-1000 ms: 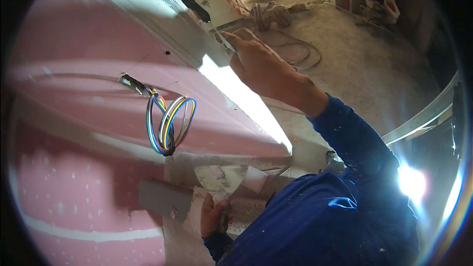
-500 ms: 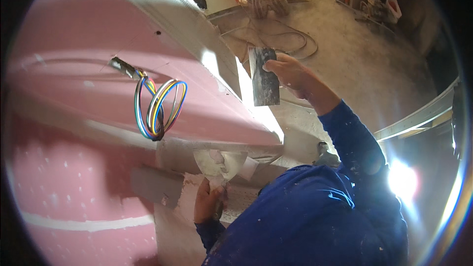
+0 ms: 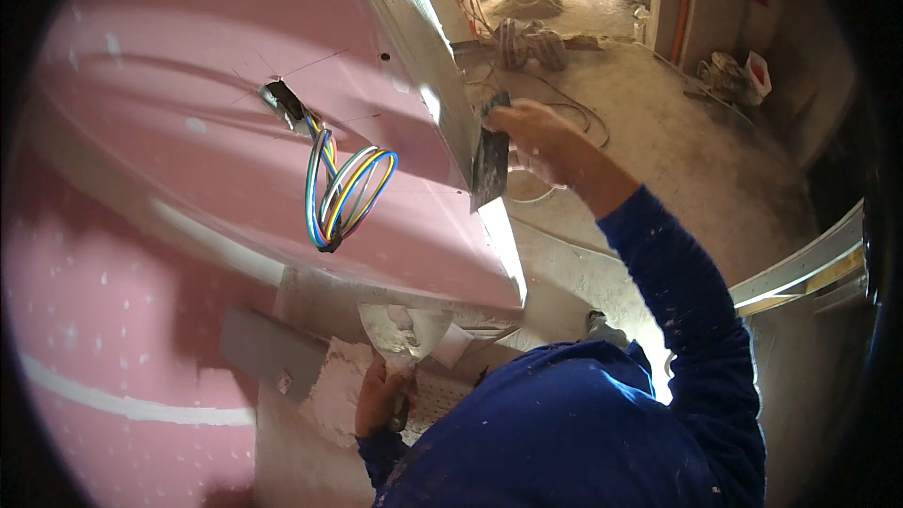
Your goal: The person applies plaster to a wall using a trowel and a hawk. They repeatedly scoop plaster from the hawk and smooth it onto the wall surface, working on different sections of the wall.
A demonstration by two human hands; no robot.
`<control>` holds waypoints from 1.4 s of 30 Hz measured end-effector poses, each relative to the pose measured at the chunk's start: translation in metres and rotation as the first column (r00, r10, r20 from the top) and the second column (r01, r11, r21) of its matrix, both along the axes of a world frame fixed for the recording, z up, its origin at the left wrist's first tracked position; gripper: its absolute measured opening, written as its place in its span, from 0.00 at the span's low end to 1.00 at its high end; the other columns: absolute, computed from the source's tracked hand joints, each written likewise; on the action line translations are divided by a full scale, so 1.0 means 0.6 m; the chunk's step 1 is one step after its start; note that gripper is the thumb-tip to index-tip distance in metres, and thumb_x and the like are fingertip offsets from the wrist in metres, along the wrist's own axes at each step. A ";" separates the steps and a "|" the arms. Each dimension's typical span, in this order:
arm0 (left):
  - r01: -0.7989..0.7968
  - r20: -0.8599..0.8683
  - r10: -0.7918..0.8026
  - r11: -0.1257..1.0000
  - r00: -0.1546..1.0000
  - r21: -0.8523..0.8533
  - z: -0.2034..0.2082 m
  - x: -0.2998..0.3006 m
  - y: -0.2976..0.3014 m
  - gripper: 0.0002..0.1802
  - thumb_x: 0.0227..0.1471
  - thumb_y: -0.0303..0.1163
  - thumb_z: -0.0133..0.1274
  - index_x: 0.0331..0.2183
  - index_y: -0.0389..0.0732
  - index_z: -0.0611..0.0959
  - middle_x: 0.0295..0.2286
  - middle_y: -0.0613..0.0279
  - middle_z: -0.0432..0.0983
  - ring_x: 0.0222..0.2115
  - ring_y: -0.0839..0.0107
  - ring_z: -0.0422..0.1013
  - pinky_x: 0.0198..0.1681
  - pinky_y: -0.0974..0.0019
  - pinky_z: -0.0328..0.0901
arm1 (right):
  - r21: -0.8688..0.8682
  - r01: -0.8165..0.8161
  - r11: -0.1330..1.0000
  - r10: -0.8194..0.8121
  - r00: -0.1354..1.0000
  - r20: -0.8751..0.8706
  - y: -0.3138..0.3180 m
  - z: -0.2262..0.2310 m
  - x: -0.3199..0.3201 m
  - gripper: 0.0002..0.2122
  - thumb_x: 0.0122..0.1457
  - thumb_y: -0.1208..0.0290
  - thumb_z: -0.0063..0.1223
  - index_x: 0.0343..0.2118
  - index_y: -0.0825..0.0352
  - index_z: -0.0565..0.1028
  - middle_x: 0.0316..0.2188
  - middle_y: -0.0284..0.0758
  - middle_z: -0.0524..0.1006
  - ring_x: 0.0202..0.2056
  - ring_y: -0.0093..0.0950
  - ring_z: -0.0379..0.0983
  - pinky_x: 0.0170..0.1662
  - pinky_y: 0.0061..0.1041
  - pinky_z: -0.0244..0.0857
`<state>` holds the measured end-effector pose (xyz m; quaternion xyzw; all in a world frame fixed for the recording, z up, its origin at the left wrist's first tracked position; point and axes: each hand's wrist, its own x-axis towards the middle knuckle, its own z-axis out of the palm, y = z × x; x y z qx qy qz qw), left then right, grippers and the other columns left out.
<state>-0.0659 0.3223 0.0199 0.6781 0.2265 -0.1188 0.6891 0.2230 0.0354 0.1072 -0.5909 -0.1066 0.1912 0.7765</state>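
My right hand [image 3: 541,136] is closed round a flat, dark rectangular scraper blade [image 3: 489,167], its long side against or very near the edge of a pink plasterboard panel [image 3: 235,28]. A whitish mesh-like strip [image 3: 404,9] runs along that edge. Lower down, my left hand [image 3: 379,395] grips the handle of a wide putty knife [image 3: 390,320], held blade up with a lump of pale plaster on it. From a cut hole [image 3: 285,102] in the panel hangs a looped bundle of coloured wires [image 3: 362,198].
Below the panel, a grey board [image 3: 273,348] and a plaster-smeared patch [image 3: 339,386] lie beside my left hand. Cables [image 3: 588,118] trail over the dusty floor [image 3: 677,150]. Farther off stand sacks [image 3: 531,42] and a sand heap [image 3: 531,5]. A metal-edged frame [image 3: 800,259] curves at the right.
The view has shifted, so the panel sits farther right. My right hand has brought the scraper blade left to the panel edge and turned it more edge-on. My left hand still holds the putty knife.
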 end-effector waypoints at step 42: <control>0.433 0.093 -0.426 0.899 0.900 -0.072 0.052 0.106 -0.052 0.26 0.51 0.37 0.57 0.49 0.35 0.71 0.33 0.62 0.77 0.24 0.76 0.72 0.23 0.73 0.68 | -0.415 0.333 0.847 0.250 0.439 0.863 -0.112 0.078 -0.165 0.14 0.59 0.74 0.52 0.48 0.65 0.76 0.39 0.40 0.78 0.38 0.31 0.77 0.43 0.28 0.71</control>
